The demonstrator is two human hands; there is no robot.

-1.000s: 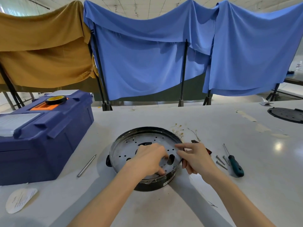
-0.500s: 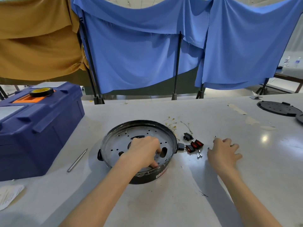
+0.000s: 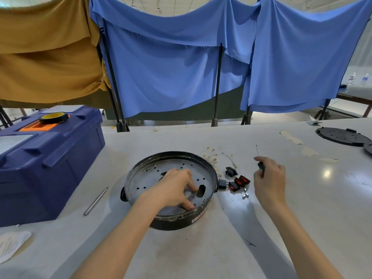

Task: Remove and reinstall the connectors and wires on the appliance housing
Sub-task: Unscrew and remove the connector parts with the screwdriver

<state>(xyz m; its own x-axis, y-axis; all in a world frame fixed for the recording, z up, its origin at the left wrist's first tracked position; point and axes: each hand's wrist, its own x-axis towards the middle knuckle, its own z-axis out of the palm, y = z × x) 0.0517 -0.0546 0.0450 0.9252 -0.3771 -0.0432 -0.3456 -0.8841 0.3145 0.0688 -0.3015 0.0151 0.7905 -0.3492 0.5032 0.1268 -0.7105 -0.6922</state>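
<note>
A sheet of paper point(image 3: 12, 244) lies at the near left edge of the desk point(image 3: 201, 254). Both bare forearms reach forward from the near edge.

The housing point(image 3: 177, 223), a round black pan with a perforated metal plate inside, sits on the desk at centre. The left hand point(image 3: 175, 188) rests inside it. Its fingers point(image 3: 193, 189) are spread apart and slightly bent, the tips pressing on the plate beside an oval slot; they hold nothing. A thin metal rod point(image 3: 95, 201) lies on the desk to the left of the housing, apart from it.

The right hand point(image 3: 269, 178) hovers above the desk to the right of the housing. Its fingers are clamped on a screwdriver point(image 3: 261, 167), the thin shaft pointing up and away from the person.

Loose parts lie between the housing and the right hand:
- a black connector point(image 3: 222, 184) just beside the housing rim;
- two red switches point(image 3: 239, 182) next to it;
- small metal pieces point(image 3: 245, 195) nearer the person;
- a black socket point(image 3: 230, 171) slightly farther back.

A scatter of thin wires point(image 3: 210, 157) with yellowish ends lies just behind the housing on its right.

A blue toolbox point(image 3: 48, 164) stands at the left, a roll of tape point(image 3: 53, 117) on its lid. A black disc point(image 3: 342, 136) lies at the far right of the desk. Blue cloth point(image 3: 171, 67) and mustard cloth point(image 3: 46, 57) hang on stands behind the desk.
</note>
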